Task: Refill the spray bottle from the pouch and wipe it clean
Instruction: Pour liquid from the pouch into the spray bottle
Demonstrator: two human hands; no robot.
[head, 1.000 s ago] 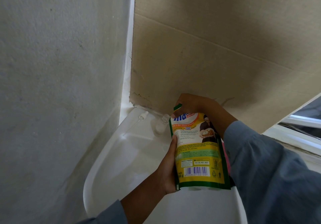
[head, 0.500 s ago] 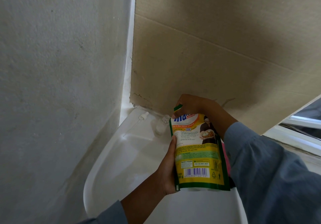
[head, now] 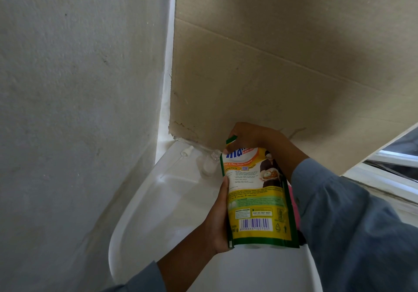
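Head view only: refill looking barely started, pouch (head: 257, 196) standing upright at lower centre of frame, nothing pouring yet, wiping still entirely ahead. Left hand (head: 218, 221) wrapping the pouch's left edge low down, thumb lying up the seam; right hand (head: 251, 136) closing on the pouch top, fingers pinching near the small green torn corner flap (head: 231, 139), probably opening or readying the spout, exact grip partly hidden. Spray bottle (head: 209, 163) standing uncapped just left of the pouch top, small, clear plastic, seemingly empty, hard to be sure. Spray head (head: 186, 151) lying apart further left, white, with thin dip tube trailing down-right. Both resting on a glossy white moulded tray (head: 144, 214) with curved rim. Pouch: flexible glossy film, yellow and green print, barcode low. Rough plaster wall (head: 74, 88) filling upper left, matte corrugated cardboard (head: 282, 65) upper right. Blue sleeves at bottom edge.
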